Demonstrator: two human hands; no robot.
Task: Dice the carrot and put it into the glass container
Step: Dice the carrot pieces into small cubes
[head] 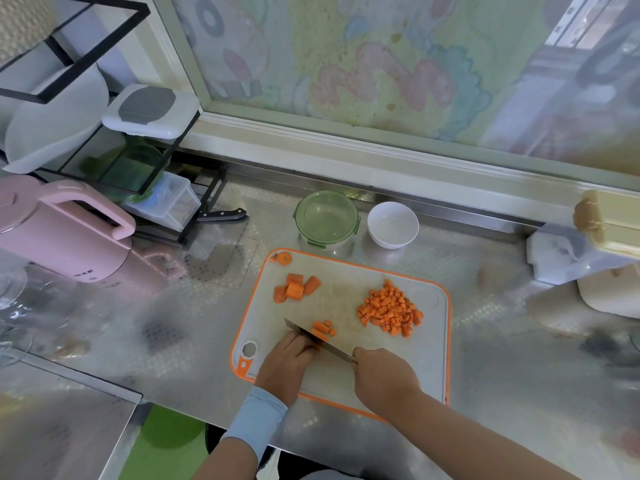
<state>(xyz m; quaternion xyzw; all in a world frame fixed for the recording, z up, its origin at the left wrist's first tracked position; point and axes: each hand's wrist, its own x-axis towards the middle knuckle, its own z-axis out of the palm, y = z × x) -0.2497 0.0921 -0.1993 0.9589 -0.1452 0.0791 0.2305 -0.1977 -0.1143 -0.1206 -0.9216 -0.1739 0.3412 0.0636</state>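
On the orange-rimmed cutting board lies a pile of diced carrot at the right. Several larger carrot chunks sit at the board's far left, and a carrot end lies in the far corner. My right hand grips the handle of a knife, whose blade crosses carrot strips with a few cut bits beside them. My left hand holds those strips with curled fingers against the blade. The empty green-rimmed glass container stands beyond the board.
A white bowl sits right of the container. A pink kettle and a black rack with boxes stand at the left, with a second knife under the rack. White and beige items occupy the right edge.
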